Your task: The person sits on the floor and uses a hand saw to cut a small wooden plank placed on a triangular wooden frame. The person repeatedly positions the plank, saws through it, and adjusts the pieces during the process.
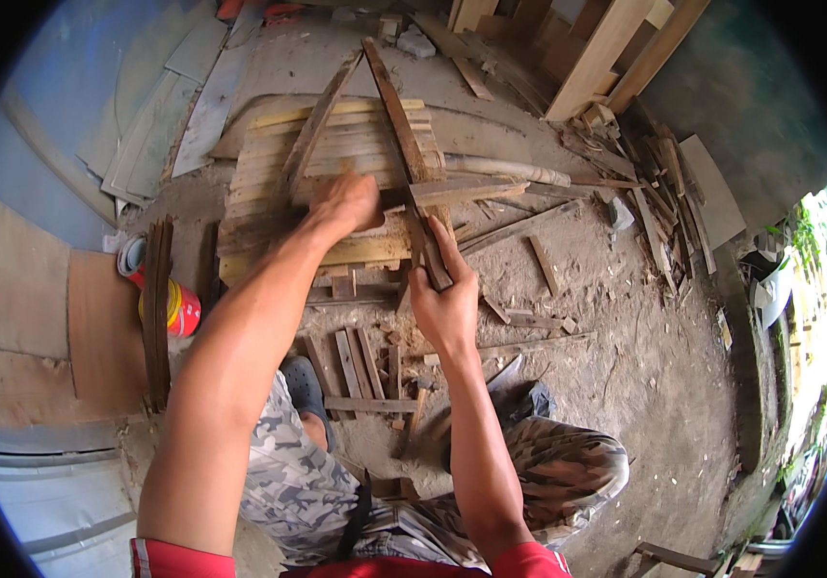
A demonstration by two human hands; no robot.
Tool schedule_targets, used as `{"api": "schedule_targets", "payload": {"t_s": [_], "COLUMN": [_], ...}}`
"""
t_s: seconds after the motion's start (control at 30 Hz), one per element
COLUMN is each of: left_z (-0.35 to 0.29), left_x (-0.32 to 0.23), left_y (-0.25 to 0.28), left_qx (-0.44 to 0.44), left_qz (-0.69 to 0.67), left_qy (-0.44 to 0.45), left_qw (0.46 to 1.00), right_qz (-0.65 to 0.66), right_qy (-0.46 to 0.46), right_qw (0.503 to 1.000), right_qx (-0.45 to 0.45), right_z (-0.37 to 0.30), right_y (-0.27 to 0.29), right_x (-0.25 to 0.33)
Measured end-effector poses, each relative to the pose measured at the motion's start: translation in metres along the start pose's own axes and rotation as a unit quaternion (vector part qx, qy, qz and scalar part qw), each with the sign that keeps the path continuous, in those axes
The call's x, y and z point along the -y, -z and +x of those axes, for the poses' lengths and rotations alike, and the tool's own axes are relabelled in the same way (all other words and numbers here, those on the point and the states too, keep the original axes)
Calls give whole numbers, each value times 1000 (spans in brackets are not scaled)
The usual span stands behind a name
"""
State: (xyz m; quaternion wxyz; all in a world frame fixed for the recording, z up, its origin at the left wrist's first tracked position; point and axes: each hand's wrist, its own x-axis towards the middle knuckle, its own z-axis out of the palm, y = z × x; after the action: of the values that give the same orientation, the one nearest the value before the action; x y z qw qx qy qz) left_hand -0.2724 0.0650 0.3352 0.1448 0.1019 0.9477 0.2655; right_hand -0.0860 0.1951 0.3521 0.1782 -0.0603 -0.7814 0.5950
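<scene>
A triangular frame of old wooden strips point(396, 120) lies over a slatted wooden panel point(259, 178), its two long strips meeting at the far end. A crosspiece point(466, 190) spans them and sticks out on the right. My left hand point(346, 204) is a closed fist at the crosspiece, between the long strips; what its fingers hold is hidden, and a small blur shows just above it. Lower and to the right, my right hand point(447, 303) is wrapped round the near end of the right-hand strip point(430, 252), with the index finger stretched along it.
Short wood offcuts point(360, 364) lie on the dirt floor before me, near a hammer-like tool point(418, 405). A red and yellow can point(182, 308) stands at left beside upright dark boards point(157, 318). Scrap wood point(664, 212) piles along the right wall; planks point(601, 58) lean at the back.
</scene>
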Motion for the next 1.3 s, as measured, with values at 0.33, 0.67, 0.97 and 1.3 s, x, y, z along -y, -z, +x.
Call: {"api": "schedule_targets", "payload": {"t_s": [0.33, 0.67, 0.97, 1.3], "left_z": [-13, -15, 24, -10], "left_x": [-26, -23, 27, -9], "left_y": [17, 13, -15, 23], "left_qx": [13, 14, -13, -6], "left_qz": [194, 210, 97, 211], "left_qy": [6, -52, -76, -33], "left_qw": [981, 976, 992, 977], "right_qz": [-58, -52, 10, 20], "right_qy": [-11, -5, -39, 19], "right_qw": [998, 999, 999, 999], "right_qx": [2, 6, 21, 19], "right_z": [-175, -159, 25, -107], "right_y": [81, 80, 0, 39], "right_x": [23, 26, -9, -10]}}
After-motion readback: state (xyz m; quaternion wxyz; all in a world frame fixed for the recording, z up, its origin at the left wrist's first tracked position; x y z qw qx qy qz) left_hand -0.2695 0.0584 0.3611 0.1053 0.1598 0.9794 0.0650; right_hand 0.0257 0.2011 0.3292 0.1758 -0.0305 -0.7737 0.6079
